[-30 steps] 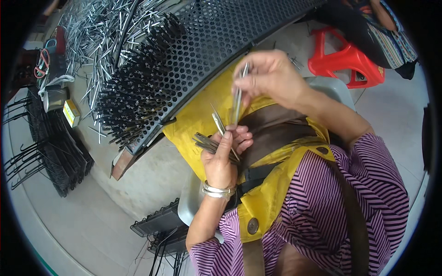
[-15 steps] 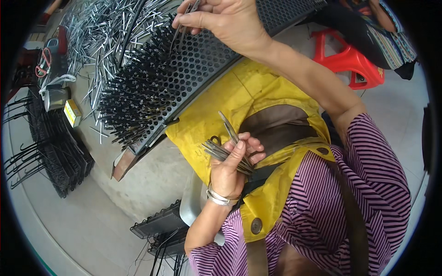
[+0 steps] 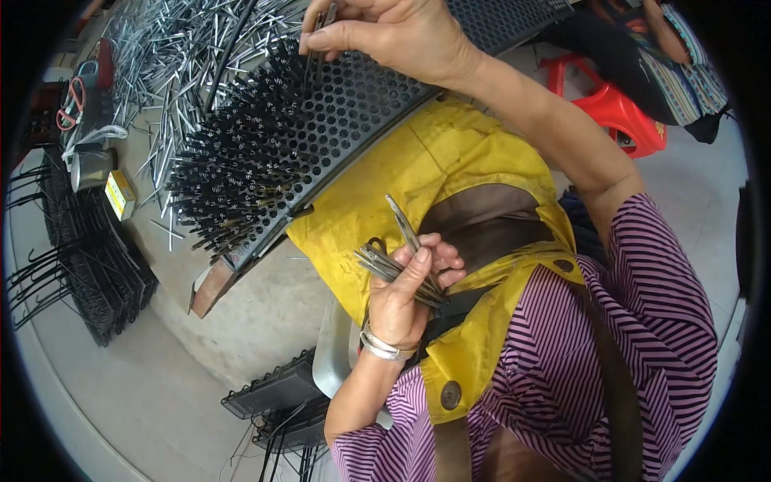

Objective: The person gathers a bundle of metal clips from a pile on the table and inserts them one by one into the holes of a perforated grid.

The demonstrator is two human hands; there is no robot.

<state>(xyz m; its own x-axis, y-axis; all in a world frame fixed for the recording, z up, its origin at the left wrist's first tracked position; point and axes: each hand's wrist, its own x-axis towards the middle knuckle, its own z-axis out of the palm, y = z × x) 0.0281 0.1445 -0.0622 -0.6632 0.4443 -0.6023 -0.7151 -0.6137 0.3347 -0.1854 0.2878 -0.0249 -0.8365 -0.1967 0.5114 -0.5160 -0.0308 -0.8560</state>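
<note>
My left hand (image 3: 401, 293), with a silver bangle at its wrist, is closed round a bundle of slim grey metal pieces (image 3: 385, 265). One longer piece (image 3: 401, 221) sticks up past my thumb, and a small dark loop shows beside the bundle. At the top, my right hand (image 3: 393, 36) pinches a thin dark metal piece (image 3: 313, 68) whose lower end points down at the perforated black rack (image 3: 353, 104). Many thin black rods (image 3: 233, 153) stand packed in the rack's left part. My fingers partly hide the held piece, and its exact kind cannot be made out.
Loose silver rods (image 3: 185, 56) lie heaped behind the rack. To the left are red-handled scissors (image 3: 72, 104), a metal cup (image 3: 92, 167), a yellow box (image 3: 120, 195) and stacked black racks with hooks (image 3: 96, 257). A red stool (image 3: 610, 112) stands at right, near another person's leg.
My right hand has shifted slightly, and the piece in it now points more steeply down into the rods. My left hand keeps its bundle almost in place.
</note>
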